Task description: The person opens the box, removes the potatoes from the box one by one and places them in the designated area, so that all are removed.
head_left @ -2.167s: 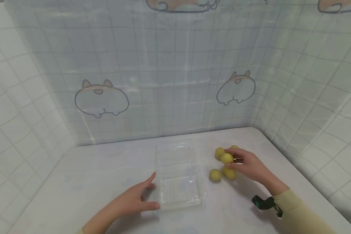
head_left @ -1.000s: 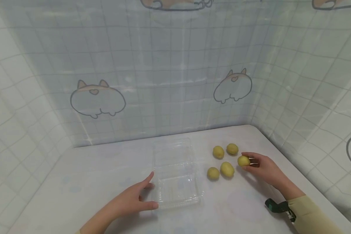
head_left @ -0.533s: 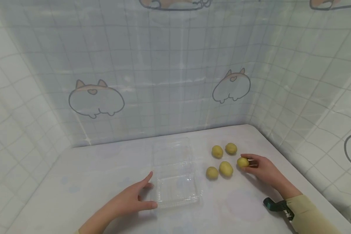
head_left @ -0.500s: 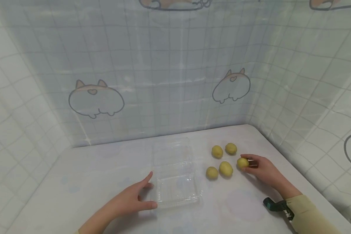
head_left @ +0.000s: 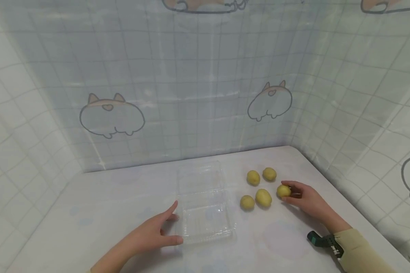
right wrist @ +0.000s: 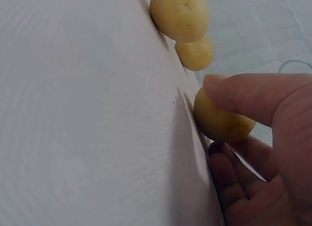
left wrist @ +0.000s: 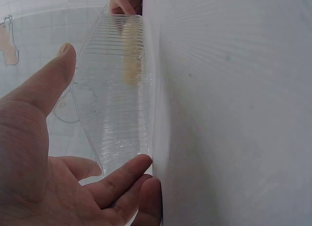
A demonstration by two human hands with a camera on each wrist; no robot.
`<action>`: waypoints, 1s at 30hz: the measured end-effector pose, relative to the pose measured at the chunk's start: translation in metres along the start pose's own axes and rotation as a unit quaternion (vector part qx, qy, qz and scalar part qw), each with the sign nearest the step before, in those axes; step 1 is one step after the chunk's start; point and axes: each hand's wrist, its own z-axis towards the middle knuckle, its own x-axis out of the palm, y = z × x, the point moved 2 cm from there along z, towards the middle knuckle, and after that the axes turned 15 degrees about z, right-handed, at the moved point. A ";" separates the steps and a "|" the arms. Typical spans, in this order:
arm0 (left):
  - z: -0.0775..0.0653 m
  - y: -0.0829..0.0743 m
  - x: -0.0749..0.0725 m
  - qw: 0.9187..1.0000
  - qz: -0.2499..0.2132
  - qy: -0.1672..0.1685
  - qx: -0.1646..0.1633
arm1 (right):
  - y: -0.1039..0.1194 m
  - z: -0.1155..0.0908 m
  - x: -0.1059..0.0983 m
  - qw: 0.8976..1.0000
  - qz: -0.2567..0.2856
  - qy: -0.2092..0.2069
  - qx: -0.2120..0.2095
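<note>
My right hand (head_left: pixel 309 201) pinches a small yellow-brown potato (head_left: pixel 283 191) between thumb and fingers, at the right end of the potato group. In the right wrist view that held potato (right wrist: pixel 222 120) sits close over the white tabletop. Several other potatoes (head_left: pixel 263 198) lie to its left in two loose rows. My left hand (head_left: pixel 150 236) is spread beside a clear plastic clamshell box (head_left: pixel 208 238), thumb and fingers apart. Seen from the left wrist, the fingertips (left wrist: pixel 141 162) are right at the side of the box (left wrist: pixel 119 109). Its lid (head_left: pixel 201 177) lies folded back toward the wall.
A white tabletop (head_left: pixel 123 201) carries everything. Behind and on both sides hang grid-patterned curtains (head_left: pixel 198 94) with cartoon drawings. A dark green device (head_left: pixel 319 239) is fixed at the right sleeve cuff.
Since the earliest frame, my right hand has moved the potato from among the others to their right, and lower. Over the last half second it barely moves. My left hand stays beside the box.
</note>
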 end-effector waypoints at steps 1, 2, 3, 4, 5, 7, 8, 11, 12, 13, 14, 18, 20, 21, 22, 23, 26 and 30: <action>0.000 0.000 0.000 1.000 0.000 0.000 0.000 | 0.000 0.000 0.000 1.000 0.002 0.000 -0.003; 0.000 0.001 0.000 1.000 0.000 0.000 -0.001 | 0.001 0.001 0.001 1.000 0.002 0.001 -0.006; 0.000 0.001 0.000 1.000 0.001 0.000 -0.003 | 0.002 0.001 0.001 1.000 0.001 0.000 -0.009; -0.001 0.001 0.000 1.000 0.002 0.001 -0.005 | 0.002 0.001 0.001 1.000 0.001 0.000 -0.012; -0.001 0.001 0.000 1.000 0.002 0.001 -0.007 | 0.003 0.001 0.001 1.000 0.001 -0.001 -0.015; -0.001 0.000 0.000 1.000 0.002 0.000 -0.007 | 0.004 0.002 0.001 1.000 -0.002 -0.001 -0.017; -0.001 0.000 -0.001 1.000 0.002 -0.001 -0.008 | 0.004 0.002 0.001 1.000 -0.003 -0.002 -0.019; -0.001 0.001 -0.001 1.000 0.002 0.000 -0.007 | 0.005 0.002 0.001 1.000 -0.003 -0.004 -0.020; -0.001 0.001 -0.001 1.000 0.002 0.001 -0.008 | 0.005 0.002 0.001 1.000 -0.003 -0.003 -0.020; -0.001 0.002 0.000 1.000 0.002 0.002 -0.008 | 0.006 0.002 0.001 1.000 -0.003 -0.003 -0.021; -0.001 0.002 0.000 1.000 0.002 0.003 -0.009 | 0.006 0.002 0.001 1.000 -0.005 -0.003 -0.022; -0.002 0.003 0.000 1.000 -0.001 0.002 -0.007 | 0.006 0.003 0.002 1.000 -0.006 -0.004 -0.025; -0.003 0.002 -0.001 1.000 -0.003 0.001 -0.006 | 0.005 0.003 0.002 1.000 -0.007 -0.004 -0.025; -0.002 0.002 -0.001 1.000 -0.003 0.001 -0.006 | 0.004 0.003 0.002 1.000 -0.009 -0.005 -0.021; -0.002 0.001 -0.001 1.000 -0.001 0.002 -0.007 | 0.004 0.003 0.002 1.000 -0.011 -0.005 -0.019; -0.002 0.001 -0.001 1.000 0.001 0.004 -0.008 | 0.003 0.002 0.002 1.000 -0.012 -0.006 -0.013; 0.000 0.000 -0.001 1.000 0.005 0.009 -0.010 | 0.001 0.001 0.002 1.000 -0.015 -0.010 0.000; 0.002 0.000 0.000 1.000 0.006 0.010 -0.009 | 0.001 -0.001 0.001 1.000 -0.011 -0.012 0.005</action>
